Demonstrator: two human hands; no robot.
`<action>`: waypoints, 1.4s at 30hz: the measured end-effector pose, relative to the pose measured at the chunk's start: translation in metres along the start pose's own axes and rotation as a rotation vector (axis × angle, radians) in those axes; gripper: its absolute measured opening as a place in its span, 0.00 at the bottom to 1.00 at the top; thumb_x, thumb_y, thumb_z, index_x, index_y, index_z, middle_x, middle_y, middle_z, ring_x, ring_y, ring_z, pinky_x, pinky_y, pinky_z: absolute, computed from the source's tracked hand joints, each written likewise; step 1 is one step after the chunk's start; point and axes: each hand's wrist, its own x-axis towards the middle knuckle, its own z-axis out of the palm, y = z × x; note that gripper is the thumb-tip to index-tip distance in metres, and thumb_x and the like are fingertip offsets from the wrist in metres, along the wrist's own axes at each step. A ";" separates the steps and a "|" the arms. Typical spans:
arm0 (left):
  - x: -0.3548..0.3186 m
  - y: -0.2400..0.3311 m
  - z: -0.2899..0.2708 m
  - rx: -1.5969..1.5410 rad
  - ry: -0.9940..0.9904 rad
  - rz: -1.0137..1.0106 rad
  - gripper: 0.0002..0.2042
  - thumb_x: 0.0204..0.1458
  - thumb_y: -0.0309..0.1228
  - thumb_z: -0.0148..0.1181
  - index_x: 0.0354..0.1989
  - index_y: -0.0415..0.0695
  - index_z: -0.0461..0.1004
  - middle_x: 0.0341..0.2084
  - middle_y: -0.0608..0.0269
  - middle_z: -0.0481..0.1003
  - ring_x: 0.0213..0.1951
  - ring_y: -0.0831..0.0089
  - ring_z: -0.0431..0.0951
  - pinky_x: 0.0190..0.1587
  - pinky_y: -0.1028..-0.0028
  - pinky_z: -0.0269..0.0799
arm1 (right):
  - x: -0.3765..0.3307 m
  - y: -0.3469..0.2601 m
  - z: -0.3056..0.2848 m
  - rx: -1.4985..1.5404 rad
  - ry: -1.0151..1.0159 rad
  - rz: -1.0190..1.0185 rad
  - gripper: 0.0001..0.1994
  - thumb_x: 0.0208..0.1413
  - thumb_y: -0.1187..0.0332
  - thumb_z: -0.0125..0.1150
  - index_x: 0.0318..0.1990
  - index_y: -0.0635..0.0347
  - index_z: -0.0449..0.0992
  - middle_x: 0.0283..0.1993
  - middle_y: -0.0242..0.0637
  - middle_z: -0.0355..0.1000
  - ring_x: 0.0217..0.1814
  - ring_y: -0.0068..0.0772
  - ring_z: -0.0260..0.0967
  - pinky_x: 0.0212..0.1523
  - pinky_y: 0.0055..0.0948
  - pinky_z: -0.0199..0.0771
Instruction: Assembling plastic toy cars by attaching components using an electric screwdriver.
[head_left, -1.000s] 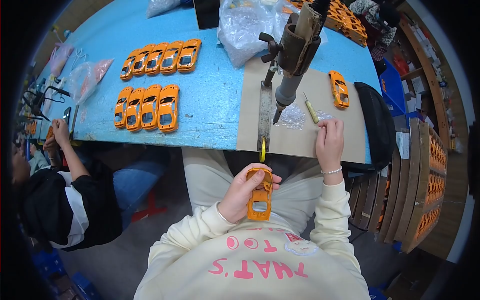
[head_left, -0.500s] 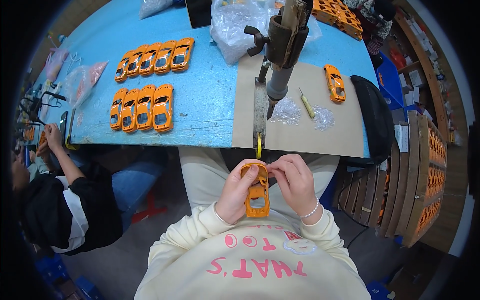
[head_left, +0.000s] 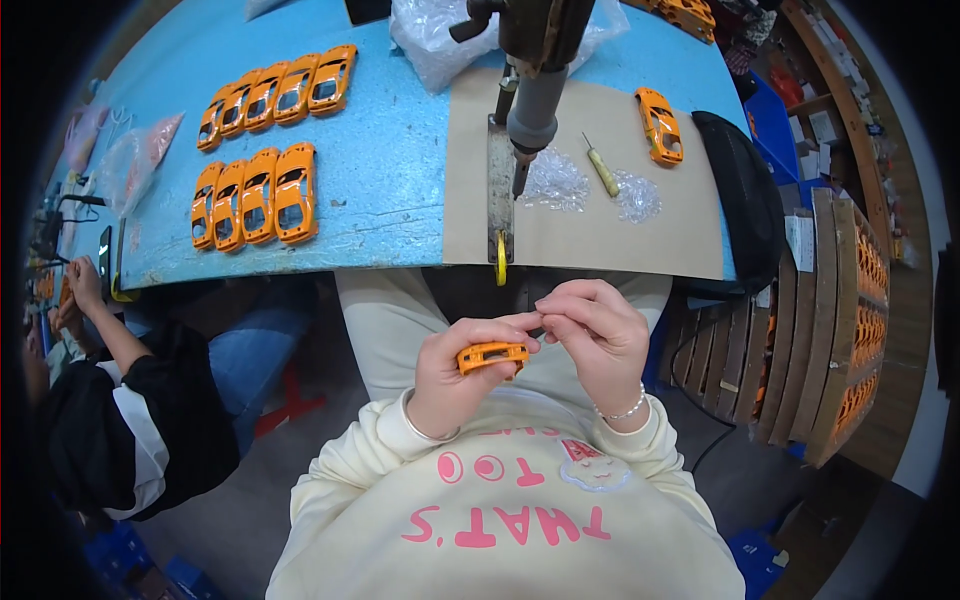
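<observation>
An orange toy car body is gripped in my left hand, above my lap, turned so that one narrow end shows. My right hand pinches at the car's right side, close to the left fingertips. Whatever sits between the right thumb and finger is too small to name. Ahead on the brown board lie two heaps of small clear plastic pieces. A pointed tool with a yellowish handle rests between them. Another orange car body lies to their right.
A metal hand press stands at the table's front edge. Two rows of orange car bodies lie on the blue table at left. A black case sits at right. Stacked trays stand beyond. A co-worker sits at left.
My left hand has tilted the car body from lengthwise to end-on. My right hand stays pinched beside it. The whole view has shifted slightly, moving the table things up and left.
</observation>
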 end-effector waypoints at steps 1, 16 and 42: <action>0.000 0.002 -0.003 0.113 -0.046 0.073 0.15 0.53 0.31 0.65 0.45 0.40 0.70 0.45 0.51 0.77 0.42 0.65 0.80 0.45 0.71 0.76 | -0.001 -0.005 -0.002 -0.001 0.001 0.007 0.06 0.49 0.83 0.64 0.35 0.66 0.81 0.39 0.39 0.74 0.29 0.24 0.73 0.28 0.21 0.74; 0.014 0.017 -0.006 0.592 -0.296 0.693 0.21 0.35 0.33 0.77 0.33 0.43 0.69 0.30 0.58 0.78 0.30 0.63 0.81 0.31 0.71 0.79 | -0.014 -0.023 -0.014 0.687 -0.454 0.441 0.07 0.42 0.78 0.71 0.33 0.60 0.85 0.37 0.30 0.62 0.42 0.22 0.59 0.41 0.19 0.61; 0.034 0.009 -0.016 -0.273 0.383 -0.293 0.18 0.67 0.43 0.43 0.57 0.45 0.62 0.50 0.56 0.74 0.45 0.67 0.76 0.49 0.68 0.73 | -0.016 0.033 0.027 0.504 -0.583 0.481 0.13 0.65 0.62 0.53 0.41 0.66 0.71 0.40 0.36 0.68 0.35 0.22 0.70 0.35 0.21 0.74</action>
